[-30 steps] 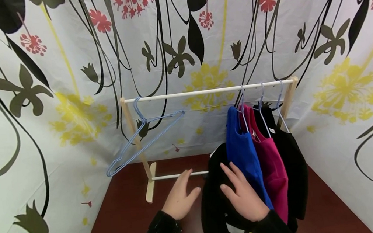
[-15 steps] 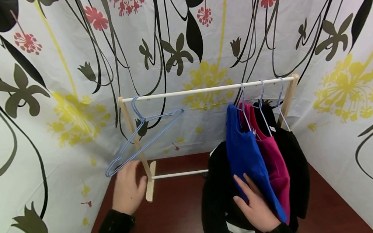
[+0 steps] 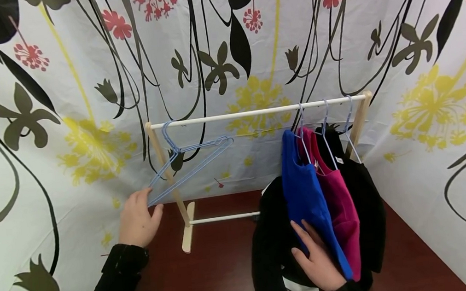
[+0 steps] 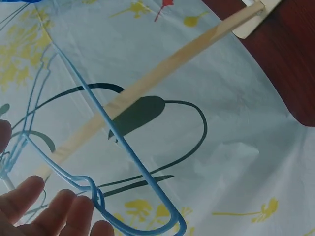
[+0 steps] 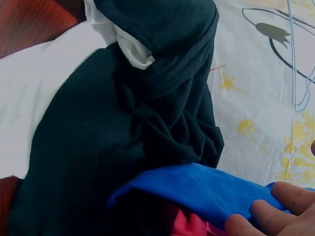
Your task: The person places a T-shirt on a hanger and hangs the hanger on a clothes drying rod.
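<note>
My left hand [image 3: 139, 220], fingers extended, is at the lower left end of the blue wire hangers [image 3: 175, 150] on the rack's left side. In the left wrist view, its fingertips [image 4: 83, 209] meet the hanger wire [image 4: 123, 142]; no grip around it shows. My right hand [image 3: 320, 262] lies with spread fingers against the lower part of a blue sleeveless garment [image 3: 305, 190]. Beside that hang a pink garment [image 3: 340, 205] and a black one [image 3: 366, 198], each on a hanger. A black garment with white parts [image 3: 265, 258] lies bunched below and left of the blue one.
The small wooden clothes rack has a white top rail [image 3: 234, 115], a left post [image 3: 161, 156] and a foot [image 3: 188, 232]. It stands on a dark red-brown table [image 3: 203, 277]. A flower-patterned curtain [image 3: 214, 22] encloses the back and sides.
My left hand has moved left and up from the middle to the bare hangers, which now look slightly spread apart. My right hand has shifted a little right and down onto the blue garment.
</note>
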Motion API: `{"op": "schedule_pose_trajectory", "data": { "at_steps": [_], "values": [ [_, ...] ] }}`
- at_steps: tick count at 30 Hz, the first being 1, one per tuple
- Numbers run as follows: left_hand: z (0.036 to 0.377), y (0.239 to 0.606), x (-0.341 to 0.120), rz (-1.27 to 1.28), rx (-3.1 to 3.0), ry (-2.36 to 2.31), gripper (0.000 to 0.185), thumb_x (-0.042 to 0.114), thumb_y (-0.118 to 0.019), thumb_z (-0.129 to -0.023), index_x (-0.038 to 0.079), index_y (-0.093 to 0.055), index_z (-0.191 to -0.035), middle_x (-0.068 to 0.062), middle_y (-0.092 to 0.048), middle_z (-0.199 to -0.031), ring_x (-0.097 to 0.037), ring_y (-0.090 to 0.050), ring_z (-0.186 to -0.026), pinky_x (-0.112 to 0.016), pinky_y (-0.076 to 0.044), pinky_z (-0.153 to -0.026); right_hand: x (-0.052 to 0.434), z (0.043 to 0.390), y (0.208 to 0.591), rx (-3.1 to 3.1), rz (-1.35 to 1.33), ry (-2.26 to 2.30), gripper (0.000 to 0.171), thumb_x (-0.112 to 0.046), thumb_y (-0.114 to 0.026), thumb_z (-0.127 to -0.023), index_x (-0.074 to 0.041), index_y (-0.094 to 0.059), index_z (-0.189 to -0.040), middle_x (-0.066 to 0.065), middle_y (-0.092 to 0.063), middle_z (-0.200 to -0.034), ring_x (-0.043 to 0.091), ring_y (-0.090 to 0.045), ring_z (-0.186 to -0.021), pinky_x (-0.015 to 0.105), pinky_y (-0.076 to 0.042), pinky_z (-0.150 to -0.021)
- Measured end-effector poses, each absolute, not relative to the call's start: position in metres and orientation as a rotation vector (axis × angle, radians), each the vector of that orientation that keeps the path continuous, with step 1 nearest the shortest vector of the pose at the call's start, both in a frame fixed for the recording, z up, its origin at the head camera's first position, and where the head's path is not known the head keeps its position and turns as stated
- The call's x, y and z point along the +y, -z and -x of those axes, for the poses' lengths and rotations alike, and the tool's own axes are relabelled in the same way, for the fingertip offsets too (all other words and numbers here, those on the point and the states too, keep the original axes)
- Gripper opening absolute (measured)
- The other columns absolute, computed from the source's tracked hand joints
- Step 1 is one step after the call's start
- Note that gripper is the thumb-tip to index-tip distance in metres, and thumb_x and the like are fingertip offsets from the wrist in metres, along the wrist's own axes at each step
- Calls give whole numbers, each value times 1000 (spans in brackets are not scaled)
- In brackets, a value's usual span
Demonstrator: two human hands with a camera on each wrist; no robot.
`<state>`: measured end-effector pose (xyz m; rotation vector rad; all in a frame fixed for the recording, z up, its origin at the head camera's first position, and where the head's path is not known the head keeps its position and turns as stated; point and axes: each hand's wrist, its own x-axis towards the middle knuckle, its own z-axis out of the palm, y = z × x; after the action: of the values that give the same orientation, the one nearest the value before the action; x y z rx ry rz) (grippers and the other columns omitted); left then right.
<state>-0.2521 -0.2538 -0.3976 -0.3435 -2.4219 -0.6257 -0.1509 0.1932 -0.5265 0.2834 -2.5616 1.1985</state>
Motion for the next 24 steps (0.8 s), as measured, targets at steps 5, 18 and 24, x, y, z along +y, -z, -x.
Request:
{"op": "schedule_pose_trajectory", "data": {
  "at_steps": [5,18,24],
  "values": [
    [259,393,-258,308,-2477,616,47,19,-67,-96,-3,-55,-136,-30,-57,-127,-50,-52,-115,-65,-41,-91,192,150,525,-2551,-274,-1205,65,-20,-63,-102,-29,-33,-159,25,-26,-160,48,-28,-144,65,-39,-101],
    [269,382,-253,214,-2656,535,45,28,-61,-98,-3,-60,-130,-27,-61,-117,-45,-59,-103,-61,-46,-81,190,147,527,-2544,-264,-1184,65,-16,-64,-101,-28,-35,-158,23,-30,-159,45,-32,-143,64,-38,-102],
    [270,379,-240,186,-2745,593,48,31,-58,-99,1,-52,-136,-15,-69,-100,-26,-63,-71,-44,-47,-58,189,147,527,-2552,-254,-1219,64,-16,-63,-101,-25,-35,-158,25,-29,-159,46,-31,-143,65,-36,-103]
  ]
}}
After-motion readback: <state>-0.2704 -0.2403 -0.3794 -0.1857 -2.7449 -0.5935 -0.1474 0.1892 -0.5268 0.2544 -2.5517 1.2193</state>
